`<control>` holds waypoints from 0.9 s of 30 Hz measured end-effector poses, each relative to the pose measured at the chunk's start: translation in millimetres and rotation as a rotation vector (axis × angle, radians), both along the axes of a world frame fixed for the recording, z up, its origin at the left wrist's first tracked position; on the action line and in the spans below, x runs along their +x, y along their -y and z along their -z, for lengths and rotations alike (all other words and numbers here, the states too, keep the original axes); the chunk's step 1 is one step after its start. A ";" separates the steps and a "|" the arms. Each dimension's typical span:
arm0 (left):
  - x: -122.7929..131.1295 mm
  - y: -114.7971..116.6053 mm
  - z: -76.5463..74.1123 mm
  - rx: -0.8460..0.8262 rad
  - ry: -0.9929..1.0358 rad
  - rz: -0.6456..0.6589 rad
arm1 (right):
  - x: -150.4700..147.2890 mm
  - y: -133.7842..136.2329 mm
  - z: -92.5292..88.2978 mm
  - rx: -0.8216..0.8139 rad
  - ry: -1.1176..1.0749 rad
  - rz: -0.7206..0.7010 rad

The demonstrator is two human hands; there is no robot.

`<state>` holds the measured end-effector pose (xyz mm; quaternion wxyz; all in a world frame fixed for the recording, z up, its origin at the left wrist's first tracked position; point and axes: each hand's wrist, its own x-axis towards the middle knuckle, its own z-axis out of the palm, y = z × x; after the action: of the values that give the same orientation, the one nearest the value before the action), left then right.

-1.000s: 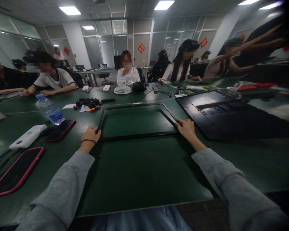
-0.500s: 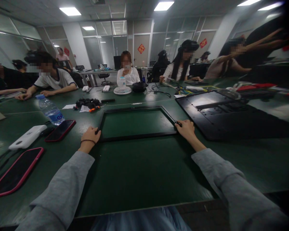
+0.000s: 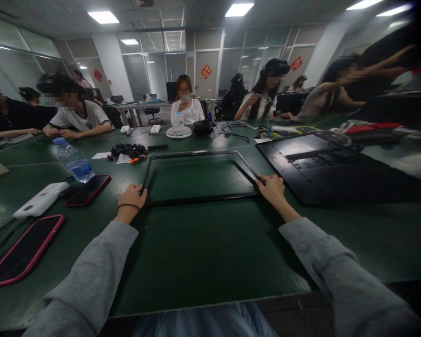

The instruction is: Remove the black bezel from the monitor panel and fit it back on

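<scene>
Currently I am gripping the black frame (image 3: 199,199) at centre frame on the green table (image 3: 203,252), left hand (image 3: 131,199) and right hand (image 3: 275,189) closed on its near corners, and it is lying apart from the back panel (image 3: 337,178) at right, so I judge nothing fitted yet.

The black frame (image 3: 196,199) looks like smooth matt plastic, lying on a matt green table (image 3: 203,248)

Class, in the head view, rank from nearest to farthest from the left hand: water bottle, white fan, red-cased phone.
1. Red-cased phone, just left of the left hand.
2. Water bottle, farther left and back.
3. White fan, far back and rightward.
</scene>
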<state>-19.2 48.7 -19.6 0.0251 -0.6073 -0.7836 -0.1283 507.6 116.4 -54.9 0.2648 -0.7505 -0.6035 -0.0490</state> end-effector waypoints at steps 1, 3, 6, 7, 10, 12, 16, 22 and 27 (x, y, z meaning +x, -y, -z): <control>-0.2 -0.1 0.2 0.000 0.002 -0.001 | 0.1 0.1 0.2 0.007 -0.002 -0.001; -0.5 -0.4 0.4 -0.013 -0.001 0.011 | 0.0 0.6 0.4 -0.002 -0.001 -0.004; -0.7 -0.8 0.3 -0.028 -0.006 0.016 | -0.9 1.6 -0.3 -0.022 -0.005 -0.003; -0.7 -0.8 0.1 -0.027 -0.004 0.010 | -1.4 2.0 -0.8 -0.017 -0.009 0.000; -0.7 -1.0 -0.6 -0.021 -0.002 -0.001 | -2.6 3.1 -2.3 0.005 -0.016 0.008; -1.0 -1.3 -0.8 -0.033 -0.011 0.010 | -2.9 3.4 -2.7 -0.016 -0.011 0.009; -1.8 -2.2 -0.5 -0.057 -0.025 0.019 | -1.9 2.6 -2.3 -0.079 0.000 0.010; -1.1 -1.9 -0.9 -0.066 -0.048 0.021 | -3.9 4.7 -4.5 -0.092 0.008 0.013; -1.6 -2.3 0.0 -0.050 -0.044 0.018 | -7.6 7.4 -8.0 -0.040 -0.011 0.029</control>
<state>-20.8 51.0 -19.6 0.0258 -0.6174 -0.7804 -0.0954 500.0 108.9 -46.9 0.2522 -0.7646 -0.5921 -0.0366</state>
